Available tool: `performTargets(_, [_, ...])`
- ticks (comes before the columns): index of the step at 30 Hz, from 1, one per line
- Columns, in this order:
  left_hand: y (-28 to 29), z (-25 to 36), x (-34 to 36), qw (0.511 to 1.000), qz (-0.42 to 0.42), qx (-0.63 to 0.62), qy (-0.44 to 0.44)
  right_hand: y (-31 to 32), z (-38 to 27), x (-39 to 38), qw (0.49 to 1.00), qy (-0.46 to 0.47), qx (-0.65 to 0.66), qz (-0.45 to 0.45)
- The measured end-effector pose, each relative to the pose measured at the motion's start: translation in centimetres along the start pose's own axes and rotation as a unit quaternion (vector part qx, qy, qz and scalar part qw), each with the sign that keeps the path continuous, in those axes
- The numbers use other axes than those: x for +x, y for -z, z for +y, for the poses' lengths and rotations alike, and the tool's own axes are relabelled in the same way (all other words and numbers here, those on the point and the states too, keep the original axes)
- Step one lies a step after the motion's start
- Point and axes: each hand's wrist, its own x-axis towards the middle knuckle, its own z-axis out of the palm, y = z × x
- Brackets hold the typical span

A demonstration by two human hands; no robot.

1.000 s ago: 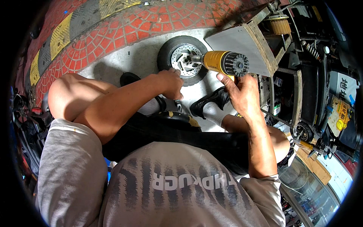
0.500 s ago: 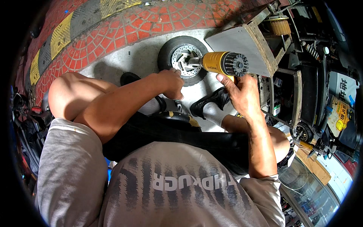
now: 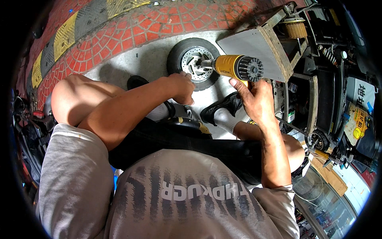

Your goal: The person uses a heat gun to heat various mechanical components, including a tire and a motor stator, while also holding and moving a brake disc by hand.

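A small wheel (image 3: 173, 59) with a black tyre lies flat on the pale floor, its drilled brake disc (image 3: 191, 53) facing up. My left hand (image 3: 182, 88) is closed on the near left edge of the tyre, fingertips reaching toward the disc; its grip is partly hidden. In my right hand (image 3: 258, 99) is a yellow and black impact wrench (image 3: 229, 65), held from the near side with the thumb along its body. The wrench lies almost level, its metal nose (image 3: 207, 64) over the middle of the disc. Whether the nose touches a bolt cannot be made out.
A wooden-framed stand with a grey panel (image 3: 254, 49) is right of the wheel. Machine parts and a coil spring (image 3: 328, 53) crowd the right side. My shoes (image 3: 218, 109) flank the near floor, beside a dark rounded object (image 3: 187, 126). A yellow-black ramp strip (image 3: 63, 40) curves at far left.
Both hands, the wheel and the impact wrench keep nearly the same places. Only a very slight shift of the whole view shows.
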Motion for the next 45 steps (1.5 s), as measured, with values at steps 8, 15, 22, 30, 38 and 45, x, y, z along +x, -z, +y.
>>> performTargets(8, [-0.02, -0.04, 0.22, 1.0, -0.003, 0.006, -0.001, 0.12, 0.17, 0.11, 0.999, -0.003, 0.021, 0.025])
performTargets(15, [0.35, 0.2, 0.06, 1.0, -0.014, 0.01, 0.004, 0.36, 0.03, 0.07, 0.999, -0.011, 0.026, 0.017])
performTargets(22, [0.12, 0.17, 0.08, 1.0, -0.007, 0.006, 0.001, 0.43, -0.06, 0.01, 0.999, -0.007, 0.021, 0.022])
performTargets(30, [0.02, 0.09, 0.22, 1.0, -0.002, 0.008, -0.003, 0.28, 0.35, -0.04, 0.999, -0.009, 0.026, 0.018])
performTargets(38, [0.05, 0.12, 0.26, 1.0, -0.007, 0.007, 0.0, 0.68, -0.45, -0.11, 1.0, -0.01, 0.017, 0.003])
performTargets(45, [0.34, 0.34, 0.23, 1.0, -0.019, 0.011, 0.005, 0.63, -0.44, -0.13, 1.0, 0.0, 0.028, 0.013])
